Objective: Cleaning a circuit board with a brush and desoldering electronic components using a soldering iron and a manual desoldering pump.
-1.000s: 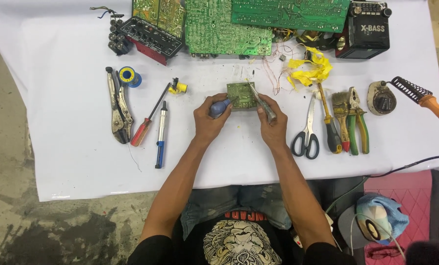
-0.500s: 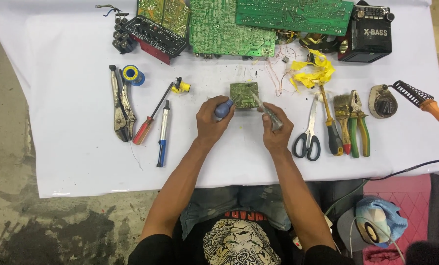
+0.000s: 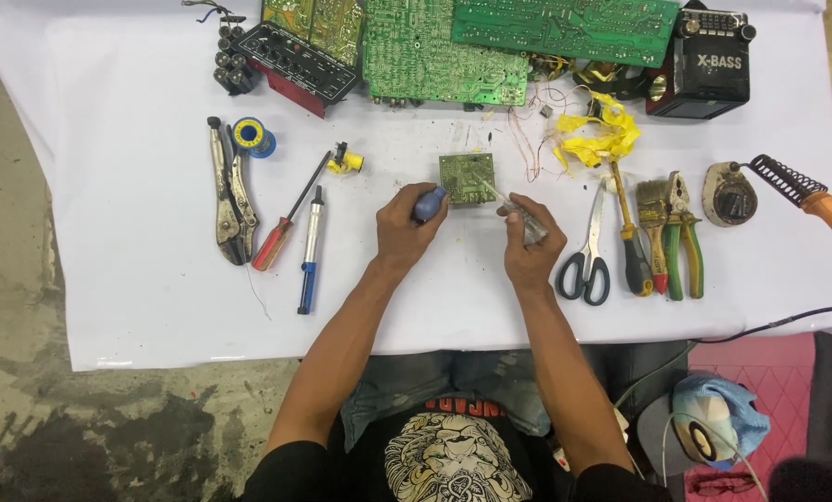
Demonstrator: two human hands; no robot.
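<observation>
left hand (image 3: 402, 228): blue-handled tool (image 3: 428, 203) | right hand (image 3: 530, 244): clear-handled tool (image 3: 520, 216) (tip on small circuit board (image 3: 465, 178))

A white sheet (image 3: 137, 307) covers the table. At ten o'clock lie grey locking pliers (image 3: 227, 195), and a blue spool of solder (image 3: 251, 137) is just beside them. A red-handled screwdriver (image 3: 284, 230) and a blue desoldering pump (image 3: 311, 251) lie near together at nine o'clock. At twelve o'clock are big green circuit boards (image 3: 435, 51), and a black radio (image 3: 704, 65) stands at one o'clock. Yellow tape (image 3: 597, 139) lies near it. At three o'clock I see scissors (image 3: 588, 251), a brush (image 3: 655, 218), green pliers (image 3: 684, 242) and a soldering iron stand (image 3: 760, 181).
</observation>
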